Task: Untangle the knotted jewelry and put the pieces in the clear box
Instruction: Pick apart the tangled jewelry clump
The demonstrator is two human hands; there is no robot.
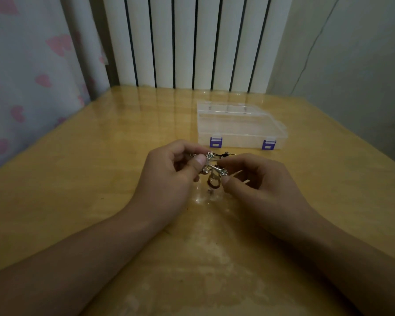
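A knotted jewelry cluster [213, 168] is held just above the surface [100, 179], between both hands. The left hand [169, 176] is curled, its grip pinching the silver charm end between thumb and fingertips. The right hand [260, 179] is likewise curled, its grip pinching the other side of the cluster near a silver pendant. A thin pale stick [241, 179] is seen under the right fingers; whether it is held cannot be told. A black cord [225, 155] is looped at the top of the tangle, and a dark ring hangs below it. The clear box [240, 126], with two purple latches on its near side, is set on the surface just beyond the hands, its lid down. A white ribbed radiator [192, 42] stands behind, with a heart-patterned curtain [27, 76] at left.
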